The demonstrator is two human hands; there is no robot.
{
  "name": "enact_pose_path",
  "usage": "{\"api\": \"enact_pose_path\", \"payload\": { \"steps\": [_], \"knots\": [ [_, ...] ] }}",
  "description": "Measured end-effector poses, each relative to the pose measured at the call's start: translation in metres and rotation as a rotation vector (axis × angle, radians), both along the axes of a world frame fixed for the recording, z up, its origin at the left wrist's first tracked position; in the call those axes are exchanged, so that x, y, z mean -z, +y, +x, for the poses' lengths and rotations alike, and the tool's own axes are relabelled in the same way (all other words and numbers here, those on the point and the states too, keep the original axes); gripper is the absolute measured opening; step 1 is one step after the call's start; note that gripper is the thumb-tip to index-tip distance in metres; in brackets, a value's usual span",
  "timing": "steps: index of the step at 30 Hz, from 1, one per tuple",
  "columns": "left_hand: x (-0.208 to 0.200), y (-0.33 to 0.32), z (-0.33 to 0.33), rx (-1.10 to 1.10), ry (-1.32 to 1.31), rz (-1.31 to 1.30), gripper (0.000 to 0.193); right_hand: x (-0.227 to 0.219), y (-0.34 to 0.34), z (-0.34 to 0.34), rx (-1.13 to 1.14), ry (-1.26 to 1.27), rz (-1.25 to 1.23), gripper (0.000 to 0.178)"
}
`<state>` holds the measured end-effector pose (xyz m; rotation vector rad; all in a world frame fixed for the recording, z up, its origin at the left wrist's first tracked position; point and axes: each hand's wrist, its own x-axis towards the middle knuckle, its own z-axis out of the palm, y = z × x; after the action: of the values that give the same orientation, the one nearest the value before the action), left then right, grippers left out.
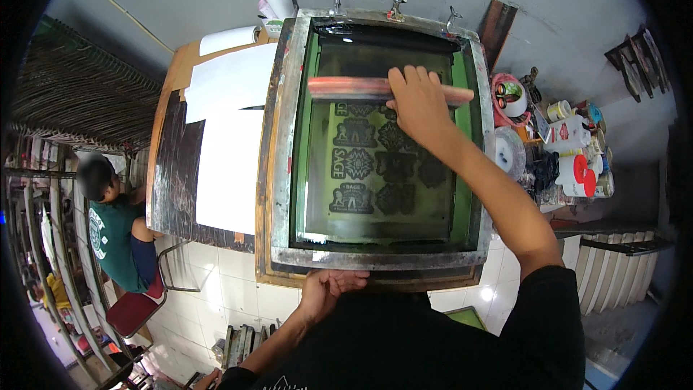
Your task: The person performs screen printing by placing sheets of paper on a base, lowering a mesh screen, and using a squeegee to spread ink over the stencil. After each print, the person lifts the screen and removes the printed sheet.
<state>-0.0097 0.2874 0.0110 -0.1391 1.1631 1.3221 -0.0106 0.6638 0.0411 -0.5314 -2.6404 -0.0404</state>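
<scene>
Right hand (419,105) clamps the squeegee (350,88) at the screen's (382,173) far end; left hand (326,290) grips the frame (285,137), steadying it.

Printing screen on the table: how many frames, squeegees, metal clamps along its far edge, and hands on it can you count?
screen frame: 1
squeegee: 1
metal clamps: 3
hands: 2, the left hand on the frame's near edge, the right hand on the squeegee
Total: 7
</scene>
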Motion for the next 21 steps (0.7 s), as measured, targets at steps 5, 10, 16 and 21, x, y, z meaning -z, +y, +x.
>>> {"api": "enact_pose_path", "payload": {
  "steps": [5,10,16,21],
  "knots": [
    [-0.004,0.006,0.001,-0.036,-0.018,-0.133,0.027,0.006,0.058,-0.036,0.012,0.017,0.027,0.046],
    [-0.006,0.006,0.001,-0.073,-0.054,-0.106,0.027,-0.002,0.099,-0.060,0.014,-0.052,-0.031,0.050],
    [-0.003,0.002,0.002,-0.075,-0.033,-0.059,0.030,-0.012,0.128,-0.068,-0.063,-0.102,-0.266,0.043],
    [0.006,-0.004,0.002,-0.050,-0.031,-0.014,0.034,-0.021,0.131,-0.073,-0.046,-0.112,-0.245,0.035]
  ]
}}
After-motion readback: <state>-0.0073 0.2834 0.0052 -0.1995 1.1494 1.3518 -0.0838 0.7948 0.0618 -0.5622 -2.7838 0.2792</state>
